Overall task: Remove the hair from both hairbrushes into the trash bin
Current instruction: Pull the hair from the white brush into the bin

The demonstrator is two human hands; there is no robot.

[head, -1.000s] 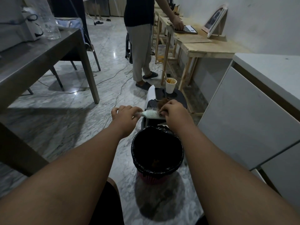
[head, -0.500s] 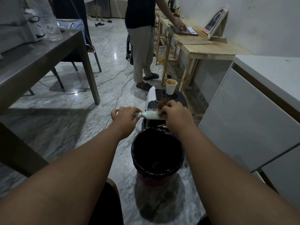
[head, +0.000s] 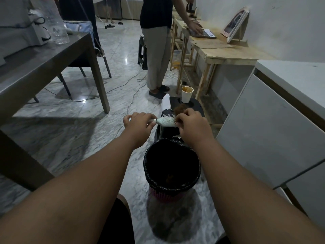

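Observation:
A white hairbrush (head: 166,121) is held level above the far rim of the trash bin (head: 153,182), bristles up. My left hand (head: 138,123) is shut on its handle. My right hand (head: 191,124) pinches a brown clump of hair (head: 179,109) at the brush's far end. The bin is pink, lined with a black bag, and holds a little brown hair at the bottom. I see no second hairbrush.
A black stool (head: 195,106) behind the bin carries a paper cup (head: 187,94) and a white cloth (head: 165,103). A person (head: 156,46) stands beyond at a wooden bench (head: 225,53). A grey table (head: 44,67) is left, white cabinets (head: 274,124) right. Cables cross the marble floor.
My hands and the brush have stayed over the bin. The hair clump stands a little higher above the bristles in my right fingers. The view has shifted slightly.

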